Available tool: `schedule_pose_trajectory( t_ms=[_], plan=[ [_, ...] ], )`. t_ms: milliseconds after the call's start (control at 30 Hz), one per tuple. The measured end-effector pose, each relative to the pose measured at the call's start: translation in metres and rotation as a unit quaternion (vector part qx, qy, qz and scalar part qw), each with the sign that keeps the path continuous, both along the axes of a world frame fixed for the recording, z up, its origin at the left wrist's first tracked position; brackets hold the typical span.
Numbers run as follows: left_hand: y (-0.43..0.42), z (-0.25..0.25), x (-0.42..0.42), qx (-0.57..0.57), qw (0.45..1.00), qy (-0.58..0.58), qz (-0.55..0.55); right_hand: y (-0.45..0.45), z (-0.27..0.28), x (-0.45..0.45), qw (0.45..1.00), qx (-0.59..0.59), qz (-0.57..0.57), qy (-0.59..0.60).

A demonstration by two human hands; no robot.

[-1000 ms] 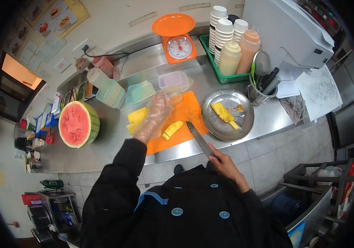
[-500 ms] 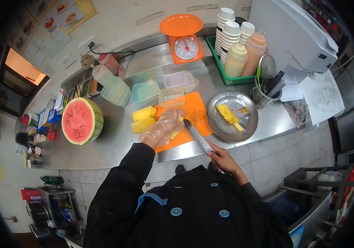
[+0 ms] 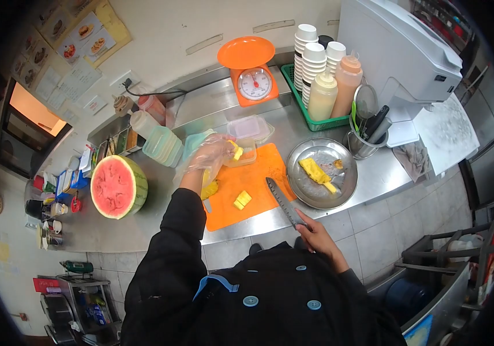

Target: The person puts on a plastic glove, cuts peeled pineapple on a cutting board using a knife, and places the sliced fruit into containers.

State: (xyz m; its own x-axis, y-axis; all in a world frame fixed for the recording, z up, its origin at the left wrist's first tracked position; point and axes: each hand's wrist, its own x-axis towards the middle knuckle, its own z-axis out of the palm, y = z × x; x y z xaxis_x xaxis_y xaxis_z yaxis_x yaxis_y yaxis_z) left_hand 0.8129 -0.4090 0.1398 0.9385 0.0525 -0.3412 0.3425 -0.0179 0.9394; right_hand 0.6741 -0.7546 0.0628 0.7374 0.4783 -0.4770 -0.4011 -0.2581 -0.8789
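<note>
My left hand [image 3: 209, 154], in a clear plastic glove, is closed on yellow pineapple pieces [image 3: 236, 150] above a clear plastic container [image 3: 248, 154]. In my right hand [image 3: 316, 232] is a knife [image 3: 282, 200], its dark blade angled over the right edge of the orange cutting board [image 3: 258, 214]. Cut pineapple chunks [image 3: 242, 200] lie on the board. A larger pineapple piece [image 3: 210, 189] shows partly behind my left forearm. To the right, a round metal plate [image 3: 348, 193] holds a yellow pineapple strip [image 3: 315, 172] and scraps.
A halved watermelon [image 3: 114, 187] stands at the left. Stacked containers [image 3: 162, 146] and a lilac lid [image 3: 247, 127] lie behind the board. An orange scale [image 3: 255, 85], a green basket [image 3: 323, 125] of cups and bottles, and a metal utensil pot [image 3: 364, 145] stand farther back.
My left hand has lifted from the board and moved up and left to the clear container, carrying pineapple pieces. Chunks on the board are now uncovered. My right hand still holds the knife.
</note>
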Motion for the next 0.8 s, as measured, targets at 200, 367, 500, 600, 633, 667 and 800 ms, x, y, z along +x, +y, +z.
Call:
schedule_pose_trajectory(
  t_ms=[200,367,500,600,633,667,800],
  plan=[
    [0.017,-0.039,0.033,0.173,0.984,-0.027,-0.044,-0.001,0.000,-0.002,1.000,-0.016,-0.007,-0.010],
    [0.014,-0.050,0.035,0.221,0.973,-0.069,0.001,-0.003,-0.009,-0.001,0.999,-0.022,-0.020,-0.033],
    [0.016,-0.051,0.035,-0.007,0.999,0.004,0.033,-0.005,-0.010,0.001,0.997,-0.033,-0.020,-0.064],
    [0.010,-0.042,0.029,-0.164,0.980,0.017,0.113,-0.004,-0.009,0.002,0.998,-0.030,-0.024,-0.059],
    [0.007,-0.037,0.026,-0.232,0.956,0.043,0.174,-0.004,-0.006,0.002,0.998,-0.036,-0.020,-0.049],
    [0.015,-0.052,0.027,-0.231,0.956,0.041,0.174,-0.004,-0.005,0.002,0.998,-0.042,-0.016,-0.038],
    [0.023,-0.073,0.028,0.108,0.982,-0.151,-0.022,-0.002,-0.020,0.004,0.988,-0.043,0.002,-0.148]
  ],
)
